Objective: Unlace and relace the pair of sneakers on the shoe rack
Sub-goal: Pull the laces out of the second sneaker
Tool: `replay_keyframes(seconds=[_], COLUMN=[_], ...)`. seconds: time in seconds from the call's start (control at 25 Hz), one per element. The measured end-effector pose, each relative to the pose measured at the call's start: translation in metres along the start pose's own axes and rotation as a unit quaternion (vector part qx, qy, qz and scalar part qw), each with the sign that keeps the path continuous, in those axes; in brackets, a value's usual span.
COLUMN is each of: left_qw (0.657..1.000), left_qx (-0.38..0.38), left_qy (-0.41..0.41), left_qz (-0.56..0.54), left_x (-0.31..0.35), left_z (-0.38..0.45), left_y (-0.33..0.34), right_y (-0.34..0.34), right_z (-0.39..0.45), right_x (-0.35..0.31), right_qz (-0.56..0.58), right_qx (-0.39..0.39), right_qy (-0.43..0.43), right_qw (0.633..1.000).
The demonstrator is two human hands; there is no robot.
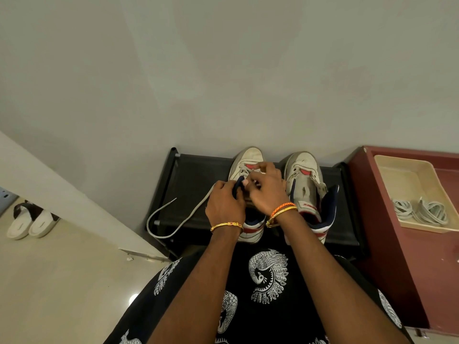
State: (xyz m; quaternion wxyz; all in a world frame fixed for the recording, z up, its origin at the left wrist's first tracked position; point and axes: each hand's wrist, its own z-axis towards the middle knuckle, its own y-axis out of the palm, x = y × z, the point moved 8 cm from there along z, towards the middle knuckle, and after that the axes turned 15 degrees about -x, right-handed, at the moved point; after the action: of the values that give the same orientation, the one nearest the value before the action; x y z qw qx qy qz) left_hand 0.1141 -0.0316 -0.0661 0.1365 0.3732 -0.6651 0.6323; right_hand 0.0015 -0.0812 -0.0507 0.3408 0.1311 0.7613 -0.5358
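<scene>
**Both hands on left-hand sneaker, lace half out**

Shoe rack (198,175), black, sits against the wall at centre frame. Two white sneakers with red and navy trim stand on its top shelf, toes at 12 o'clock, heels toward the person.

Left-hand sneaker (248,160): both hands work over its tongue area, close together. Left hand (224,201) has its fingers curled round the navy edge of the tongue or collar; cannot tell which. Right hand (267,187) is at 2 o'clock of the left one, fingertips pinched at the eyelets, apparently on the lace; the exact grip is hidden by the fingers. Grey shoelace (169,219) runs out from under the left hand toward 8 o'clock, loops over the rack's front-left corner, and its free tip ends up pointing to 1 o'clock.

Right-hand sneaker (306,175): just beside the first one, no lace visible in it, tongue flopped open. Small red writing on the tongue label, too small to read.

Cream tray (407,167) on a maroon cabinet (387,244) at 3 o'clock of the rack; a bundled grey lace (419,211) lies in the tray's near end.

White slides (32,222) on the floor at 9 o'clock; marking on straps unreadable.

Gold bangles on both wrists, plus an orange one on the right.
</scene>
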Motion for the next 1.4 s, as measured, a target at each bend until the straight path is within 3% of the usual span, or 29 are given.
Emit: replay_keyframes(seconds=[0.08, 0.2, 0.28, 0.32, 0.44, 0.56, 0.68, 0.8, 0.96, 1.08, 1.4], left_qw=[1.0, 1.0, 1.0, 1.0, 1.0, 1.0, 0.999, 0.998, 0.983, 0.973, 0.973], left_qx=[0.006, 0.012, 0.011, 0.01, 0.007, 0.0, -0.022, -0.028, -0.05, -0.077, -0.06], left_qy=[-0.004, -0.01, -0.009, -0.008, -0.005, -0.006, 0.005, 0.05, 0.113, 0.098, 0.141], left_qz=[0.004, -0.002, -0.005, -0.007, -0.009, -0.019, -0.034, 0.009, 0.133, 0.197, 0.174], left_x=[-0.001, -0.001, -0.001, -0.002, 0.0, 0.0, 0.002, 0.014, 0.032, 0.04, 0.048], left_z=[0.0, 0.0, 0.0, 0.001, 0.0, 0.001, 0.007, 0.016, 0.028, 0.035, 0.035], left_y=[-0.001, -0.001, -0.001, -0.001, -0.001, -0.001, 0.001, 0.002, 0.009, 0.017, 0.018], right_y=[-0.016, -0.051, -0.078, -0.088, -0.084, -0.056, -0.05, -0.03, -0.001, 0.0, -0.007], right_z=[-0.005, -0.021, -0.031, -0.034, -0.033, -0.021, -0.019, -0.019, -0.012, -0.004, 0.001], right_x=[-0.005, -0.034, -0.051, -0.053, -0.035, -0.001, 0.015, 0.004, 0.016, 0.032, 0.048], right_qz=[0.19, 0.432, 0.535, 0.543, 0.439, 0.225, 0.04, -0.069, -0.049, 0.017, 0.101], right_qx=[0.025, 0.038, 0.043, 0.065, 0.141, 0.137, 0.126, 0.069, 0.024, 0.03, 0.037], right_qy=[-0.018, -0.105, -0.174, -0.179, -0.094, 0.025, 0.098, 0.095, 0.131, 0.172, 0.215], right_qw=[0.981, 0.895, 0.826, 0.818, 0.882, 0.964, 0.986, 0.991, 0.99, 0.984, 0.971])
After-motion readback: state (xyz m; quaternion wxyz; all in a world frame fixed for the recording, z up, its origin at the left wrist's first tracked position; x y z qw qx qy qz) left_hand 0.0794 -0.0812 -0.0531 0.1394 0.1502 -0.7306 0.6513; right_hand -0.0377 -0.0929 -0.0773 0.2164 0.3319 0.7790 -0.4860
